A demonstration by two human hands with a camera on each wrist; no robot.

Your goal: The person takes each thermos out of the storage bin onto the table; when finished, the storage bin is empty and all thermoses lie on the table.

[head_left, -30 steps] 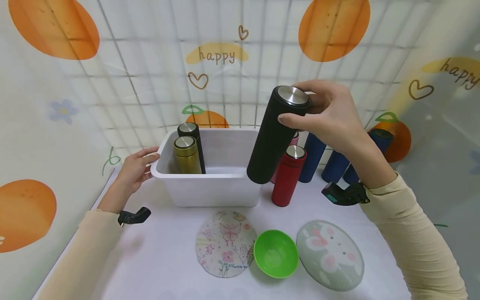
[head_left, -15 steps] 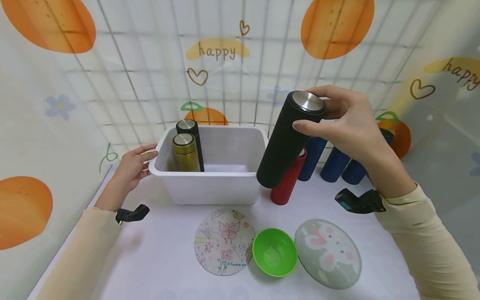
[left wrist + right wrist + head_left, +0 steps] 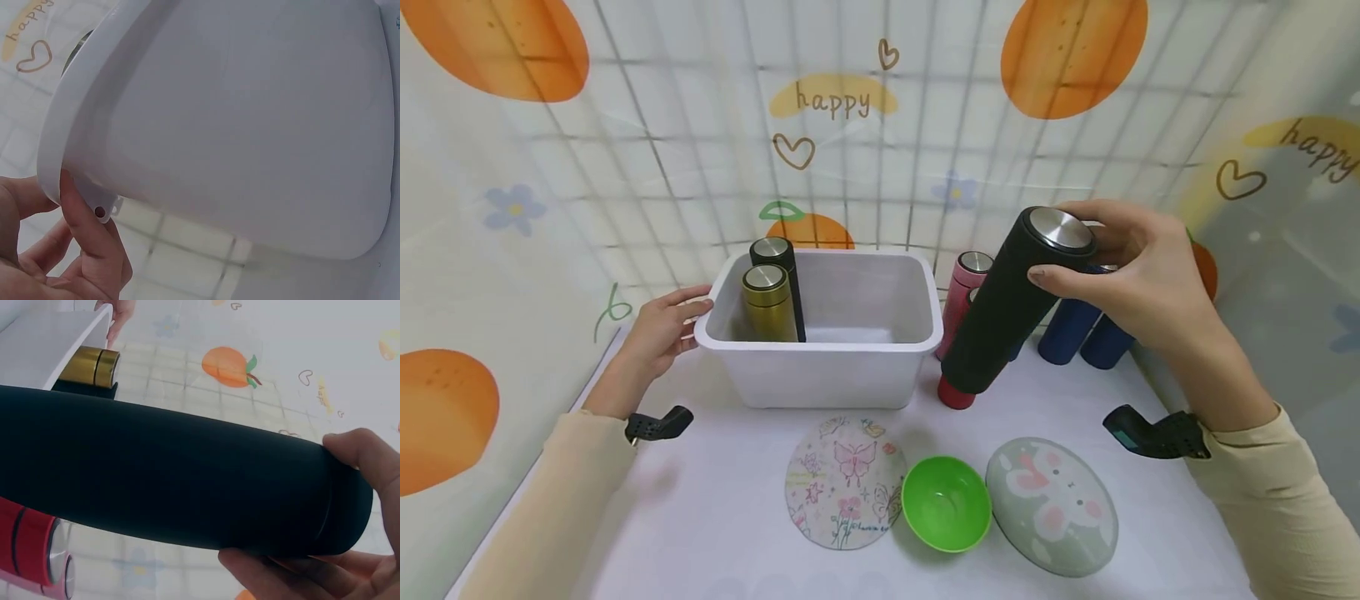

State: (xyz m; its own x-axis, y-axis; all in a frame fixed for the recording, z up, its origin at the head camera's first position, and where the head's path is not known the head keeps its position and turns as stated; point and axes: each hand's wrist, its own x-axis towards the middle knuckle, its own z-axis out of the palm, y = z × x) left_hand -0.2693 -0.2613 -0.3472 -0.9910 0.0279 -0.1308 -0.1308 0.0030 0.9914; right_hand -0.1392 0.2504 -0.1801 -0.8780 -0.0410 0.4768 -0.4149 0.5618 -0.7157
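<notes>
My right hand (image 3: 1150,279) grips a black thermos (image 3: 1007,312) near its steel-topped lid, thumb on one side and fingers on the other. The thermos tilts, its lower end toward the left, overlapping a red thermos (image 3: 956,395) behind it. My left hand (image 3: 658,333) pinches the left rim of a white plastic bin (image 3: 820,377); the left wrist view shows thumb and fingers at that rim (image 3: 55,144). Inside the bin's left end stand a gold thermos (image 3: 771,312) and a taller black one (image 3: 772,247). The right wrist view shows the held thermos (image 3: 162,475) close up.
Right of the bin stand a pink thermos (image 3: 966,279) and several blue thermoses (image 3: 1067,331), partly hidden. In front lie a butterfly-patterned round mat (image 3: 844,500), a green bowl (image 3: 947,504) and a grey-green rabbit-patterned mat (image 3: 1051,507). A printed curtain (image 3: 700,167) over a grid backs the table.
My right hand has moved right and down with the black thermos, away from the bin. The pink thermos shows more; the red one is now mostly covered. The left hand stays at the rim.
</notes>
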